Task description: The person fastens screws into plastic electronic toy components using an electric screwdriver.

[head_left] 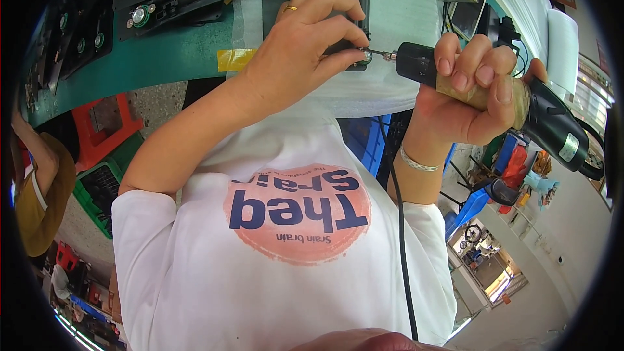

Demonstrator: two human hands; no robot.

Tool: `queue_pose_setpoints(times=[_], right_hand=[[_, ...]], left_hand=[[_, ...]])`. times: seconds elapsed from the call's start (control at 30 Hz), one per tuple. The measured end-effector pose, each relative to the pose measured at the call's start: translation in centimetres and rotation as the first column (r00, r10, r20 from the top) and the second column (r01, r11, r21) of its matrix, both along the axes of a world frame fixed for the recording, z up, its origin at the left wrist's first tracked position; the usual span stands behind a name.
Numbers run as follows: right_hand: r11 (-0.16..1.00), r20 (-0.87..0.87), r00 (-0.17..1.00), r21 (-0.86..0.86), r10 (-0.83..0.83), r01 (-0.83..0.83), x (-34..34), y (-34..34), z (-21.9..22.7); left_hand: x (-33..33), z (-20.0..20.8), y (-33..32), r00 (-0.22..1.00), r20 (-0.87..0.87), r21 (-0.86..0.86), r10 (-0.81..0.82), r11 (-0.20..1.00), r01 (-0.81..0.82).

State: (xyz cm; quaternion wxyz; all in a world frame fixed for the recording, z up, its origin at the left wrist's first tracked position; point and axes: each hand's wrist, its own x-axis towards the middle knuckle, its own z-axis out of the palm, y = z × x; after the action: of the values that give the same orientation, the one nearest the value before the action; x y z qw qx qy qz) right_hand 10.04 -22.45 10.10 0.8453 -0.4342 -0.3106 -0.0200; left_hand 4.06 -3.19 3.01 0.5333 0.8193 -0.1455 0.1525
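On the screwdriver [545, 114] (black) sits a pale label [569, 147].

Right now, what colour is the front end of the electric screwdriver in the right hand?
Black; the screwdriver's front end shows best in the head view.

Smooth plastic screwdriver [416, 63], metal bit [379, 53]

Black cylindrical power screwdriver [417, 65] pointing at a black rectangular panel [276, 10]

The screwdriver, wrapped in tan around its middle, is held nearly sideways, its thin metal bit [379, 52] aimed left at the panel's right edge, just beside a round silver-and-green fitting [368, 57]. Whether the tip touches cannot be told. The panel lies flat on a white sheet [393, 88], much of it hidden from view.
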Motion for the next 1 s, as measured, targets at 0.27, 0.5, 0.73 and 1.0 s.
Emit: queue_pose_setpoints(times=[0.27, 0.5, 0.73, 1.0], right_hand=[[0.998, 0.017, 1.000, -0.051, -0.020, 0.021, -0.3, 0.4, 0.6], [0.994, 0.030, 0.999, -0.104, -0.041, 0.044, -0.5, 0.4, 0.7], [0.990, 0.039, 0.998, -0.126, -0.052, 0.057, -0.4, 0.0, 0.4], [0.990, 0.045, 0.997, -0.122, -0.062, 0.067, -0.6, 0.1, 0.8]], left_hand=[[0.0, 0.0, -0.1, 0.999, 0.015, 0.103, 0.052, 0.993, -0.053], [0.0, 0.2, -0.2, 0.998, 0.033, 0.100, 0.057, 0.993, -0.060], [0.0, -0.1, -0.2, 0.995, 0.066, 0.123, 0.079, 0.989, -0.087], [-0.2, -0.3, 0.0, 0.989, 0.103, 0.166, 0.103, 0.979, -0.119]])
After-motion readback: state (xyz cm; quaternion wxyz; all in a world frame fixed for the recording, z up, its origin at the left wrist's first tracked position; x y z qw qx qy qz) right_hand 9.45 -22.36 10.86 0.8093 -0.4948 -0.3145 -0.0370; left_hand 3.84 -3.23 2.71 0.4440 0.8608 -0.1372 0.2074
